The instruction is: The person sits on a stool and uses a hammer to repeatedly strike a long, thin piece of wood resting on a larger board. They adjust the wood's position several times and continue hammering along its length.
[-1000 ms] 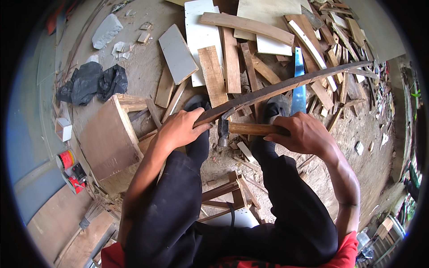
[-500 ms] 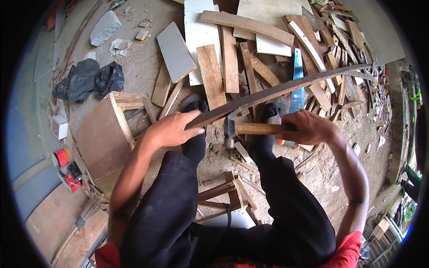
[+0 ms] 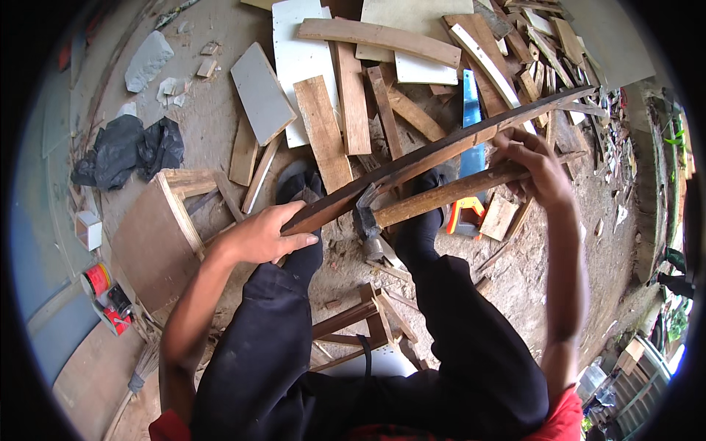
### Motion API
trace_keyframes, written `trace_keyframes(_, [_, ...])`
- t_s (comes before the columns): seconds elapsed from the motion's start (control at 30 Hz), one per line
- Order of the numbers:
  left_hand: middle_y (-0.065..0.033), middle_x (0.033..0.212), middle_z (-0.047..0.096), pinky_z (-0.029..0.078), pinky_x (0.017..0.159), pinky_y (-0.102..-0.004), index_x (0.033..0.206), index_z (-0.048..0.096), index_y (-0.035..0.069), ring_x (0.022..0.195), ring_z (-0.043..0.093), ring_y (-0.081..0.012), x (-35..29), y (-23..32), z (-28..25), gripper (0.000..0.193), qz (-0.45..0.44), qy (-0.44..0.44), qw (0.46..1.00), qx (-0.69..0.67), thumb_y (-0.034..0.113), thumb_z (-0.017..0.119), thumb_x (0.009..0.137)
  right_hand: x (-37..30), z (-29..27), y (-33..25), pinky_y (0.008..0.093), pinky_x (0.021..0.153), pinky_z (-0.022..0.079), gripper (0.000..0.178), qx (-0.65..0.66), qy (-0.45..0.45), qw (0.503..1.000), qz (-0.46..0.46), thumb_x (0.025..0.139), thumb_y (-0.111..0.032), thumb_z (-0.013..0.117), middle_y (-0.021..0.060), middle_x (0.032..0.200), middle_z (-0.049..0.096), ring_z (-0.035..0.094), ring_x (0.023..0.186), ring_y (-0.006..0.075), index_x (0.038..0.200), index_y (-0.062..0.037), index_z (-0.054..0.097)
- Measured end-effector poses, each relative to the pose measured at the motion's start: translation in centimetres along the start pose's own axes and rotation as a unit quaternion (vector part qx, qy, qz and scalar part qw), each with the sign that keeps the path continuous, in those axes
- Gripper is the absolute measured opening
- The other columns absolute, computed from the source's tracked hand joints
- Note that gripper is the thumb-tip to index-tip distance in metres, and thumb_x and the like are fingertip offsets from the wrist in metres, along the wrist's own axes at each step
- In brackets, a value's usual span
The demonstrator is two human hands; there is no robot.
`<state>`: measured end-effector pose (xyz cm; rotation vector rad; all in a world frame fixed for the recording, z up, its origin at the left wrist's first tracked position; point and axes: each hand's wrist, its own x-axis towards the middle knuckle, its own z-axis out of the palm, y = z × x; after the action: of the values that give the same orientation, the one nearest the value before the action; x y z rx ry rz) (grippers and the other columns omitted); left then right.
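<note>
My left hand (image 3: 257, 234) is closed around the near end of a long, dark-edged wooden strip (image 3: 423, 165), thumb on the near side. The strip slants up to the right across my view. A claw hammer (image 3: 441, 197) lies along its near side, its wooden handle running into my right hand (image 3: 535, 167). That hand's fingers are curled at the handle's end, with fingertips reaching up to the strip's lower edge. The hammer's dark metal head (image 3: 365, 220) points toward me, its claw side against or very close to the strip; actual contact cannot be told.
Beyond the strip lies a handsaw (image 3: 472, 121) with an orange-and-black handle. Loose boards and offcuts (image 3: 379, 40) cover the floor ahead. At left are a wooden box frame (image 3: 158, 239), a black plastic bag (image 3: 129, 151) and a red can (image 3: 95, 279). Wood pieces (image 3: 353, 320) lie between my legs.
My right hand has moved up toward the strip, and its fingers have loosened and spread somewhat. The hammer handle now tilts up at its right end. The whole view has shifted slightly.
</note>
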<state>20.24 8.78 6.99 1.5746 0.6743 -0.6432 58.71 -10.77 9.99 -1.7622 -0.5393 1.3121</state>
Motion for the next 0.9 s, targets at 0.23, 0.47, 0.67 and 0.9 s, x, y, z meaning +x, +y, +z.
trace_keyframes(0.23, [-0.0013,0.071,0.057,0.043,0.048,-0.0252,0.136,0.047,-0.002,0.052,0.051,-0.0074,-1.0,-0.7,4.1,0.059,0.032,0.035,0.996,-0.072,0.031,0.073,0.094,-0.8,7.8,2.2,0.0279,0.053,0.042,0.031,0.448,0.390,0.777,-0.207,0.101,-0.035,0.060,0.0031,0.072,0.050,0.051,0.059,0.0153,0.095,-0.0057,0.051])
trace_keyframes(0.47, [-0.0339,0.113,0.065,0.053,0.088,-0.0434,0.135,0.048,-0.010,0.105,0.067,-0.0453,-0.5,-1.2,5.5,0.066,0.145,0.133,0.967,0.163,0.039,0.068,0.095,8.5,3.6,5.6,0.0269,0.048,0.043,0.040,0.344,0.307,0.875,-0.152,0.100,-0.039,0.063,0.0044,0.078,0.052,0.048,0.057,0.0108,0.103,0.0001,0.056])
trace_keyframes(0.67, [-0.0165,0.090,0.069,0.054,0.061,-0.0332,0.138,0.049,-0.004,0.058,0.063,-0.0198,0.1,0.9,5.5,0.062,0.041,-0.013,0.997,-0.063,0.037,0.068,0.096,10.7,3.0,3.7,0.0283,0.047,0.044,0.035,0.267,0.291,0.912,-0.106,0.098,-0.031,0.068,0.0065,0.079,0.053,0.052,0.061,0.0126,0.102,0.0015,0.057])
trace_keyframes(0.9, [0.0022,0.070,0.050,0.037,0.042,-0.0221,0.133,0.050,0.000,0.048,0.044,-0.0037,2.5,2.7,1.9,0.043,0.027,-0.020,0.983,-0.179,0.023,0.065,0.100,4.4,3.6,0.2,0.0235,0.043,0.025,0.031,0.554,0.197,0.792,-0.163,0.100,-0.032,0.059,-0.0035,0.063,0.036,0.030,0.052,0.0084,0.083,-0.0088,0.049])
